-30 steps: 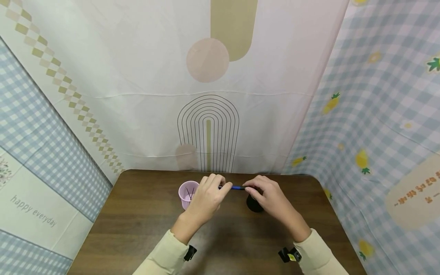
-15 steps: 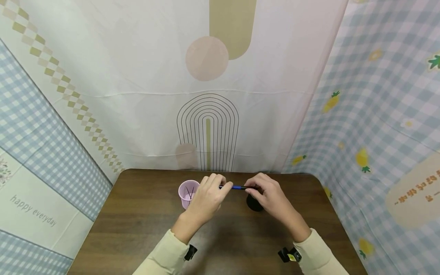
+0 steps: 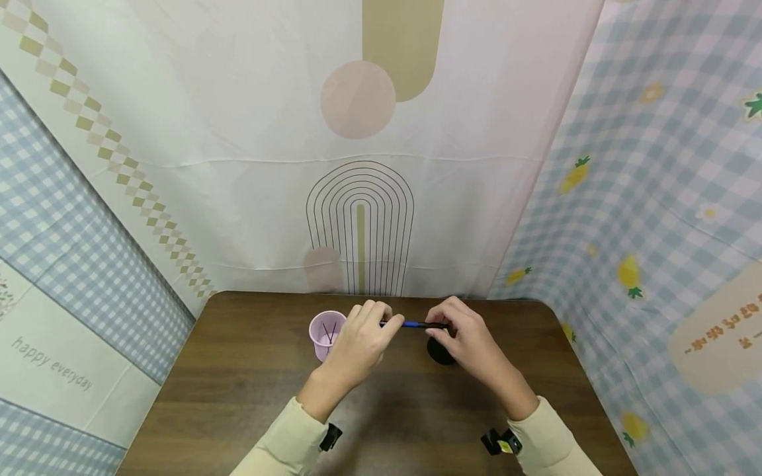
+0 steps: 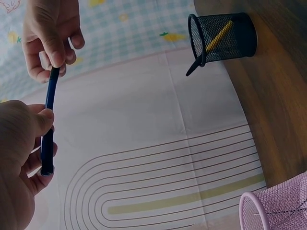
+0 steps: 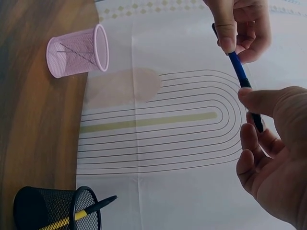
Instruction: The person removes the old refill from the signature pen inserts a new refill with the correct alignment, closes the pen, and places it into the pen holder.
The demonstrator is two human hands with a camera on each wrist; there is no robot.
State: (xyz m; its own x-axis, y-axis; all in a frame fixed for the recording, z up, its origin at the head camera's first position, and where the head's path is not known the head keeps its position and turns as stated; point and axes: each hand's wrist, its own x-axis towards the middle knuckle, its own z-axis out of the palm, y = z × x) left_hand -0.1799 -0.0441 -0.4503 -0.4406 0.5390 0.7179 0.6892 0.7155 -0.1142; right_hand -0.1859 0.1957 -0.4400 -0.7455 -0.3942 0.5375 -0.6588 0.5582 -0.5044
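Observation:
A slim blue pen with black end sections (image 3: 411,324) is held level above the table between both hands. My left hand (image 3: 360,334) pinches one end between thumb and fingers. At the other end, my right hand (image 3: 467,334) holds the black part with thumb and fingertips, as the right wrist view shows with the same pen (image 5: 238,67). Just behind the left hand stands a pink mesh pen cup (image 5: 72,52) with thin dark sticks inside. Partly hidden by the right hand in the head view is a black mesh pen cup (image 4: 242,36), holding a yellow-and-black pen (image 4: 219,36).
The brown wooden table (image 3: 238,370) reaches back to a white patterned cloth (image 3: 256,218) hanging behind it. Blue checked cloths hang on the left (image 3: 77,264) and right (image 3: 607,198). Each wrist wears a small black camera.
My right hand has slid slightly to the right along the pen, so more of its black section shows. The left hand keeps its place, and both cups stay put.

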